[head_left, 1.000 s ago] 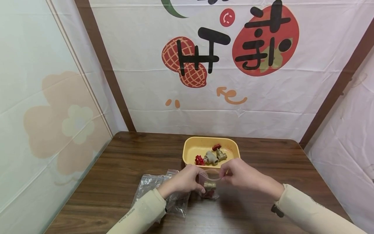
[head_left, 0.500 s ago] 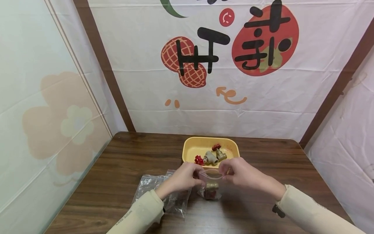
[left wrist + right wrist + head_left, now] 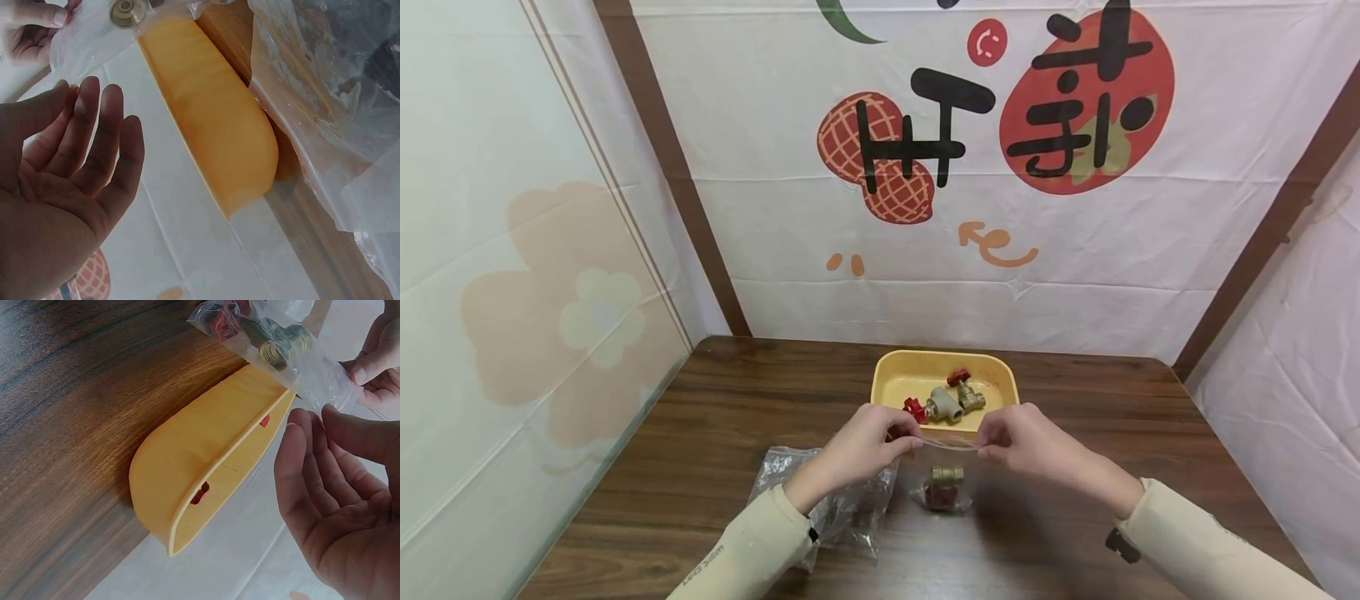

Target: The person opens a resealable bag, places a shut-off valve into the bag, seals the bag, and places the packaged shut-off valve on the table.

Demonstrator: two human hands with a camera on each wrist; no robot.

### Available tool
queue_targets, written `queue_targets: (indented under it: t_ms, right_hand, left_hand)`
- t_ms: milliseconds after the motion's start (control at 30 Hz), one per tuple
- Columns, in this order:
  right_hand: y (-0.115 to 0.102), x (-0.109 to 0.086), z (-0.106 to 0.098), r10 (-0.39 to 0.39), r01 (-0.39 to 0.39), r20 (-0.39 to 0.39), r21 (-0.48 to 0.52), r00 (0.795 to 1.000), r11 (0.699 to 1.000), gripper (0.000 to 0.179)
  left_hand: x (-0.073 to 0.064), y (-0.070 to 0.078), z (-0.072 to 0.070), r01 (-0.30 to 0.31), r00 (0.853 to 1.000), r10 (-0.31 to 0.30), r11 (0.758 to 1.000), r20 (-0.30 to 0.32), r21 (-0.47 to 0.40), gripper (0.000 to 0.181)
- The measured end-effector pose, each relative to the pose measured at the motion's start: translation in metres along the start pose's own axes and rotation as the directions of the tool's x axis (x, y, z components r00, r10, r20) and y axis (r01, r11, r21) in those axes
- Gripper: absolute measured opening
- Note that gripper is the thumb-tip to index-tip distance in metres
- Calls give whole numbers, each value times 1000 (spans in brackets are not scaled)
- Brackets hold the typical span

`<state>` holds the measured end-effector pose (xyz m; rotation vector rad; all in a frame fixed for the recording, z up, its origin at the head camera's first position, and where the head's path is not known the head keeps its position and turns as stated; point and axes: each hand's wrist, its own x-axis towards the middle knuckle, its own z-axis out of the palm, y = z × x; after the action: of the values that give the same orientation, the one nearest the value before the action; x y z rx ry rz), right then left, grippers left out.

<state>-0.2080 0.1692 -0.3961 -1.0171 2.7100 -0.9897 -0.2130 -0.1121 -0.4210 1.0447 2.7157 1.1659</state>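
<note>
A clear zip bag (image 3: 927, 468) hangs upright between my two hands, its top edge stretched nearly straight. Thumb and fingertips of my left hand (image 3: 874, 442) pinch its left top corner. My right hand (image 3: 1026, 442) pinches the opposite corner the same way. Low in the bag rests a brass valve (image 3: 947, 477) with a red handwheel at the bottom. The right wrist view shows the valve's threaded brass end (image 3: 273, 355) through the plastic. Just behind the bag stands a yellow tray (image 3: 891, 371).
Inside the tray lie a grey valve (image 3: 943, 406) with a red handwheel and a brass valve (image 3: 972, 398). Several flat clear bags (image 3: 850, 521) lie on the wooden table (image 3: 715, 417) under my left forearm. A printed cloth wall (image 3: 820, 308) rises behind the table.
The bag's mouth, a rounded opening before, is now drawn almost straight. My left hand has moved up from the bag's side to its top corner, and the hands are slightly farther apart.
</note>
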Motion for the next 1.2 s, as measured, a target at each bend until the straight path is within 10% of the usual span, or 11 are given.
queue_targets:
  t_ms: [700,1200]
  right_hand:
    - [-5,-1,-2,3,-2,53,-18,999,1000,10]
    - [-29,38,21,-176,178,24,-130,984,975,6]
  left_hand:
    - [-4,11,3,21,999,-19,998,-37,63,9]
    - [-1,10,6,0,997,7,996,-77,85,6]
